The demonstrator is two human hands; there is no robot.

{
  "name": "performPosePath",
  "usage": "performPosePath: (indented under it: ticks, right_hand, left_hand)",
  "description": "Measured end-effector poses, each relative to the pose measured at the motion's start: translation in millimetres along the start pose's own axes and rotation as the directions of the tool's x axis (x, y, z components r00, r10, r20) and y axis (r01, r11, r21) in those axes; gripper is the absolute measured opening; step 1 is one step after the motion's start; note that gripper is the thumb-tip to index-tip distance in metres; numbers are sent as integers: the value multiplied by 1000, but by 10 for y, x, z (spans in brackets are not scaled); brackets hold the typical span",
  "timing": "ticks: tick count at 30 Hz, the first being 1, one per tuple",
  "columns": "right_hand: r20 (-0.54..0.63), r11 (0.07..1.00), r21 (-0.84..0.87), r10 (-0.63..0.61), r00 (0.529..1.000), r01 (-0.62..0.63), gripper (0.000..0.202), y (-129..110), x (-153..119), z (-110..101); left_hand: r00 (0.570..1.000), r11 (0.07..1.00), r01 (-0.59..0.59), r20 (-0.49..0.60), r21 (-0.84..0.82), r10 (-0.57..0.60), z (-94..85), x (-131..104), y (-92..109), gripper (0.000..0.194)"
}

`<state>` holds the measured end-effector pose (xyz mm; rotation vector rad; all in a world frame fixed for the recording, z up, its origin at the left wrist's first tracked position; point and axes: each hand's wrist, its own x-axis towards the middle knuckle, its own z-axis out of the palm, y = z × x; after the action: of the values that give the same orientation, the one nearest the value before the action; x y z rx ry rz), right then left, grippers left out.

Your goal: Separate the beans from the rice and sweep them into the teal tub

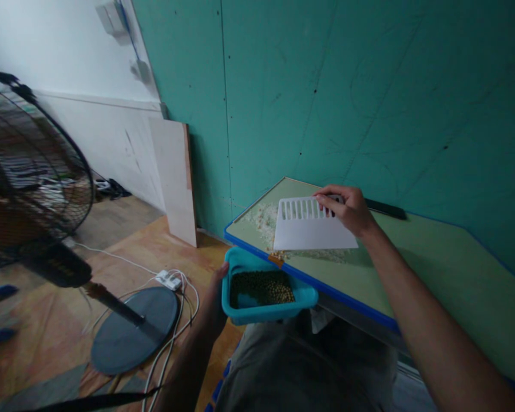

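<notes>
My right hand [345,207] grips the slotted top edge of a white scraper [315,233], whose straight lower edge rests on the pale green tabletop [429,252]. Pale grains [264,220] lie scattered to the left of the scraper, and some yellowish ones sit at its lower left corner by the table's blue edge. My left hand [218,297] holds the left side of a turquoise tray [261,313] against the table's front edge, just below tabletop level. Inside the tray are dark green grains [253,283] and yellowish beans [283,292].
A dark flat object [386,209] lies at the back of the table against the green wall [326,86]. On the left stands a fan [60,263] on a round base, with white cables and a power strip [168,279] on the floor. A board [175,177] leans on the wall.
</notes>
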<state>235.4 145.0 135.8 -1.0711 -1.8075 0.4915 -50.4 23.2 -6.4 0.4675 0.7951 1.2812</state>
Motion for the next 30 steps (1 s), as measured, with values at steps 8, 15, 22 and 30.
performPosePath:
  ticks: [8,15,22,30]
  right_hand:
    - [23,1000,24,15,1000,-15,19,-1,2,18]
    - [26,998,57,22,999,-24,18,0,1,16]
    - [36,999,39,24,999,-26,18,13,6,9]
    - [52,998,33,50,997,-51,20,18,4,-20]
  left_hand:
    - [1000,1000,8,4,-8,-8,2,21,-11,44]
    - [1000,1000,19,-13,2,-19,-4,-4,-21,46]
    - [1000,1000,15,3,6,-15,-25,22,-32,48]
    - [1000,1000,-7,-11,3,7,-42,37,-56,40]
